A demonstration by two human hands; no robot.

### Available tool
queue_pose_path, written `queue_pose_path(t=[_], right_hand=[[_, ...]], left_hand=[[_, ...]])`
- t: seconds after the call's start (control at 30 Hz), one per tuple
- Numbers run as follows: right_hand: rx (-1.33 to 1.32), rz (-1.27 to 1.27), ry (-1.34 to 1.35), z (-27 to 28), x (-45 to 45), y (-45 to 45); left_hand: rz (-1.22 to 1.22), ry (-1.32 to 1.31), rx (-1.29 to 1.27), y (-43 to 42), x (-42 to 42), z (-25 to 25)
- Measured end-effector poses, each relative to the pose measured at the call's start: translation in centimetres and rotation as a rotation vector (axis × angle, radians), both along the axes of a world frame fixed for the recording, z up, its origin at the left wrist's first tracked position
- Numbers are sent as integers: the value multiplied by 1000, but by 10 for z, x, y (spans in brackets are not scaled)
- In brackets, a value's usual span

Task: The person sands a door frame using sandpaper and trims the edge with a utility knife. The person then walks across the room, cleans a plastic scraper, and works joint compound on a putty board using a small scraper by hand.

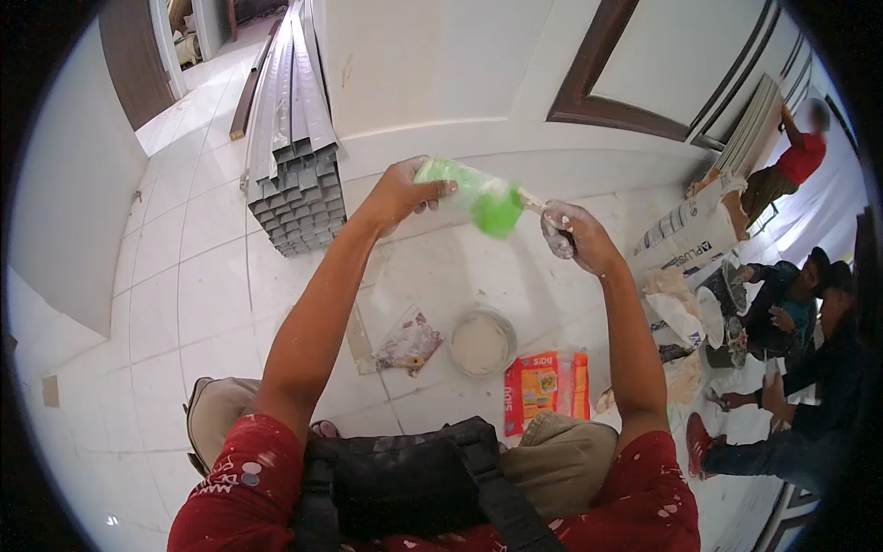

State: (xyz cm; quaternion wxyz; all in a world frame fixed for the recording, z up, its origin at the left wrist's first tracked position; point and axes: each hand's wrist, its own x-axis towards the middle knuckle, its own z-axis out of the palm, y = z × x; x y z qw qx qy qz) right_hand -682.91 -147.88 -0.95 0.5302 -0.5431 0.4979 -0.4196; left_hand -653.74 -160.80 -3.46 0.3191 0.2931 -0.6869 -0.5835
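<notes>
My left hand grips the left end of a green container, which is smeared with white and held above the floor. Its right part is blurred. My right hand, coated with white material, is closed around a tool whose pale shaft reaches to the container's right end. The tool's tip is hidden or blurred against the green. Below my hands, a round tub of whitish paste stands on the tiles. Left of it lies a stained flat piece with a wooden handle.
A red and orange packet lies by my knee. Stacked metal profiles stand at the upper left by the wall. At right are a large sack, buckets, crouching people and a person in red.
</notes>
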Motion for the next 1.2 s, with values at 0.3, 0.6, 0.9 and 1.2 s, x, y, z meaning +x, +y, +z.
queue_pose_path(t=[0.3, 0.6, 0.9, 1.2], right_hand=[[196, 290, -82, -34, 42, -2], [232, 261, -113, -41, 72, -1], [92, 84, -74, -30, 70, -14], [157, 317, 46, -45, 72, 2]], left_hand=[[54, 366, 297, 13, -20, -7], [33, 357, 338, 22, -21, 4], [-83, 212, 379, 24, -16, 4], [7, 330, 364, 15, -21, 0]])
